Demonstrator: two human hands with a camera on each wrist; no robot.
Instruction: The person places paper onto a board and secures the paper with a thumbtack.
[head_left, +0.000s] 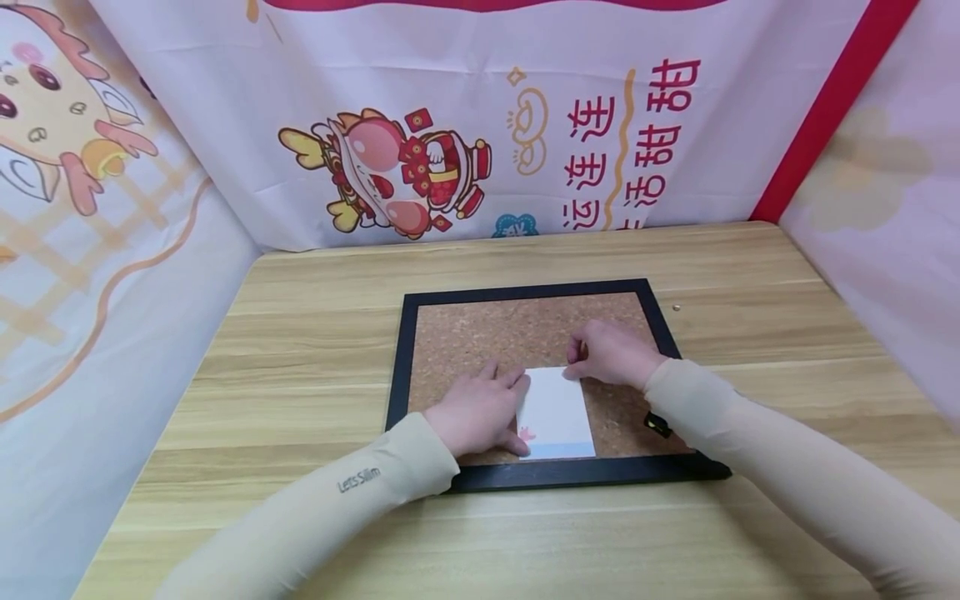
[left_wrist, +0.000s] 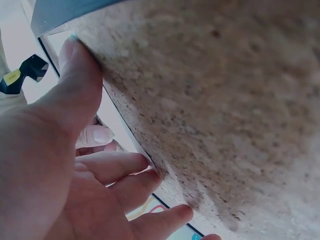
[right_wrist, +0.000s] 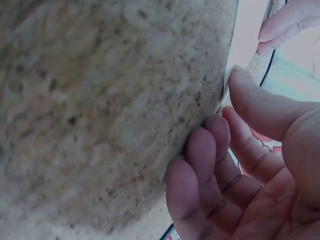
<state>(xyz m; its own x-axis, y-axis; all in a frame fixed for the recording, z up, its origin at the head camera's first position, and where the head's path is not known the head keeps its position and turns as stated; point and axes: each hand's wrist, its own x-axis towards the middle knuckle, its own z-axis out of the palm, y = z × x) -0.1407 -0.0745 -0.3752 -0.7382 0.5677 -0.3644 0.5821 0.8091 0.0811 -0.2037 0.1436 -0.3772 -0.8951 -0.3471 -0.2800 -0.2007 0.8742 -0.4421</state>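
Note:
A white paper sheet (head_left: 557, 410) with a pale blue band and a small pink figure along its near edge lies on a cork board (head_left: 480, 333) in a black frame. My left hand (head_left: 480, 412) rests at the sheet's left edge, its thumb by the near corner and fingertips by the far one. At the far right corner, my right hand (head_left: 611, 354) touches the paper with the thumb (right_wrist: 255, 97). Its other fingers are loosely bent, their tips against the cork. The left wrist view shows the left thumb (left_wrist: 82, 70) on the paper's edge.
The board lies on a wood-grain table (head_left: 300, 375). A tiny shiny object (head_left: 677, 308) sits right of the frame. Beside the right sleeve is a small black item (head_left: 657, 425) with a yellow patch. Printed cloth (head_left: 450, 67) walls the table's back and sides.

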